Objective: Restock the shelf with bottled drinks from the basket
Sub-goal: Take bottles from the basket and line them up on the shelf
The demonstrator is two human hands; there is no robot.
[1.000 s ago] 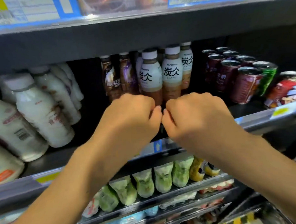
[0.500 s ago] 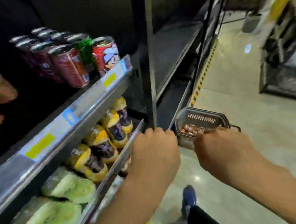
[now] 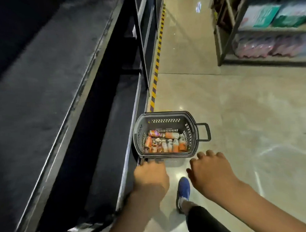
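A dark plastic basket (image 3: 192, 129) stands on the floor beside the shelf base, with several bottled drinks (image 3: 165, 143) lying in its bottom, orange and white labelled. My left hand (image 3: 150, 174) hovers just in front of the basket's near rim, fingers curled down, holding nothing. To its right my right hand (image 3: 211, 171) is spread palm down, fingers apart, also holding nothing. The dark shelf (image 3: 59, 106) runs along the left.
A yellow-black striped line (image 3: 157, 62) runs along the shelf base on the concrete floor. My blue shoe (image 3: 183, 188) is below the hands. Another rack (image 3: 268, 28) with packaged goods stands at the far right. The basket's handle (image 3: 204, 131) sticks out to the right.
The view swung from the stocked shelf down to the floor basket. Both hands left the shelf edge and dropped toward the basket; the right hand has spread out.
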